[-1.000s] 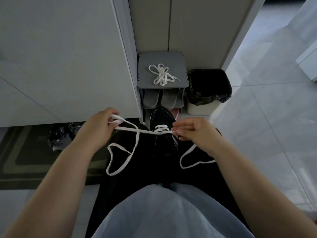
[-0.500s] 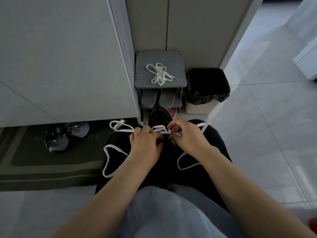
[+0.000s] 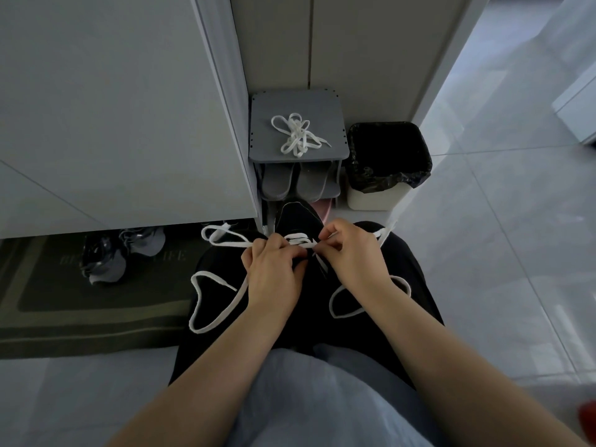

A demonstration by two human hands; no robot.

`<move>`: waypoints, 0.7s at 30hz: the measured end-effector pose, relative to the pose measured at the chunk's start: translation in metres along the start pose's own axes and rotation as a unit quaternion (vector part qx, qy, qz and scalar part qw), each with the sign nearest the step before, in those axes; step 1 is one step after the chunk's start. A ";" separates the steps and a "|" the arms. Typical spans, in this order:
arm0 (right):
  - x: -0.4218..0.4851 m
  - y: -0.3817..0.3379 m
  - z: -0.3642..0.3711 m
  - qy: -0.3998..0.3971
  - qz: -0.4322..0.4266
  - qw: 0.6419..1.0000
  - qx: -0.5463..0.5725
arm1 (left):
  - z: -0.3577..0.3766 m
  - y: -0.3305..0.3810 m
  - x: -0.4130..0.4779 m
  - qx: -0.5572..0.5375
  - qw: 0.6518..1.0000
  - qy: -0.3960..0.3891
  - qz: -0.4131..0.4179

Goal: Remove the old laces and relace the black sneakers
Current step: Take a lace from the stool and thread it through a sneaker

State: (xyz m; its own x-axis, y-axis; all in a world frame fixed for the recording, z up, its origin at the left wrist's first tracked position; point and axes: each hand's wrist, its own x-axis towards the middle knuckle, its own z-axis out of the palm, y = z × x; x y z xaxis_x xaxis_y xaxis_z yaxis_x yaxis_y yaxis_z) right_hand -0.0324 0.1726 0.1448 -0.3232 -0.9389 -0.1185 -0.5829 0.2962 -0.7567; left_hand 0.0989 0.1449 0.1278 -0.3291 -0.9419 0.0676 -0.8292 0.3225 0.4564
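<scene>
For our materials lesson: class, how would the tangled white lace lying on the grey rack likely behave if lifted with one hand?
Probably floppy: the tangled white lace lies in slack loops on the grey rack. Likely light, being thin flat tape. It may come up as one clump, since its strands cross.

Left hand point(image 3: 274, 272) and right hand point(image 3: 351, 250) pinching white lace point(image 3: 233, 243) on black sneaker point(image 3: 298, 217), bundled laces point(image 3: 295, 137) on rack point(image 3: 300, 104)
</scene>
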 end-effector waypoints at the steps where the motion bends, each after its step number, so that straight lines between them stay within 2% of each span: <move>1: -0.001 0.000 0.000 0.005 0.004 1.000 0.004 | 0.001 0.000 0.000 0.000 1.000 0.002 0.000; 6: -0.004 -0.003 0.002 0.023 0.014 1.000 0.009 | 0.001 -0.001 -0.001 -0.007 1.000 0.009 -0.001; 10: -0.005 -0.003 0.008 0.008 0.030 1.000 0.005 | 0.001 -0.002 -0.001 -0.015 1.000 0.011 0.005; 16: 0.001 -0.006 -0.002 0.002 -0.017 0.997 -0.077 | -0.004 -0.003 0.000 0.012 1.000 -0.028 0.003; 19: 0.013 -0.002 -0.011 -0.082 -0.046 0.972 -0.217 | -0.014 -0.008 -0.002 -0.009 0.999 -0.036 0.003; 21: 0.019 -0.003 -0.016 -0.135 -0.061 0.952 -0.268 | -0.029 -0.016 -0.005 -0.042 0.999 -0.031 0.003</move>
State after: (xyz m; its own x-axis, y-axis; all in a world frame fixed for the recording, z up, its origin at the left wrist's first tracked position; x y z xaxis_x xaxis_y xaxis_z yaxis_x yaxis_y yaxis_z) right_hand -0.0486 0.1567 0.1555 -0.0685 -0.9615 -0.2660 -0.9236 0.1620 -0.3475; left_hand 0.1266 0.1421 0.1457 -0.3638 -0.9313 0.0175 -0.7874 0.3175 0.5283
